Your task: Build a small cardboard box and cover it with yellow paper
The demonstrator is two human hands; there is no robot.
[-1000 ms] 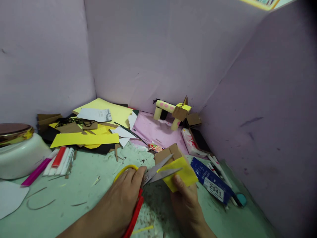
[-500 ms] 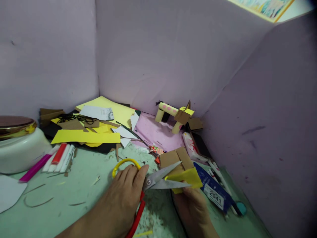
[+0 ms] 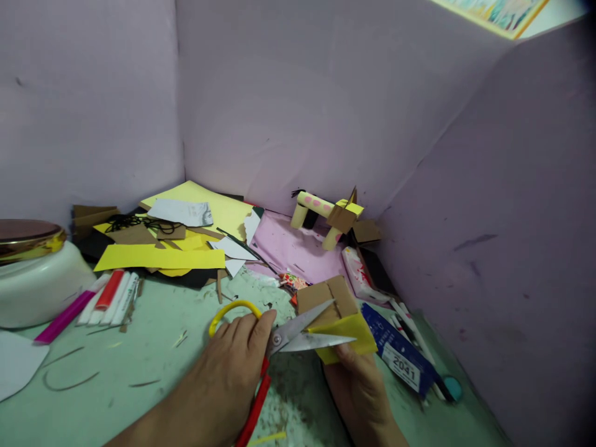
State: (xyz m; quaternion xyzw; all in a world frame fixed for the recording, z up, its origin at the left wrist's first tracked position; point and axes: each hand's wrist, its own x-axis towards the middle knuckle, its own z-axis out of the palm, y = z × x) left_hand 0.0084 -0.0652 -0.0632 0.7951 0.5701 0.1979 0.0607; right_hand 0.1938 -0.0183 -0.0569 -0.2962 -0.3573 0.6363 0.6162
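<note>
My left hand grips scissors with one yellow and one red handle loop. Their blades are parted and point right. The lower blade lies across yellow paper, and the upper one reaches over brown cardboard just behind it. From below, my right hand pinches the yellow paper and cardboard near the blade tips. Its fingers under the piece are mostly hidden. Beyond the hands, an animal figure with a pink-spotted pale yellow body and a cardboard head stands on pink material.
At the back left lies a pile of paper and card scraps. White markers and a lidded white jar are on the left. A blue pouch with pens is at the right, near the wall.
The scissors, my hands and the held cardboard with yellow paper have shifted slightly left and up. The blades remain parted at nearly the same angle.
</note>
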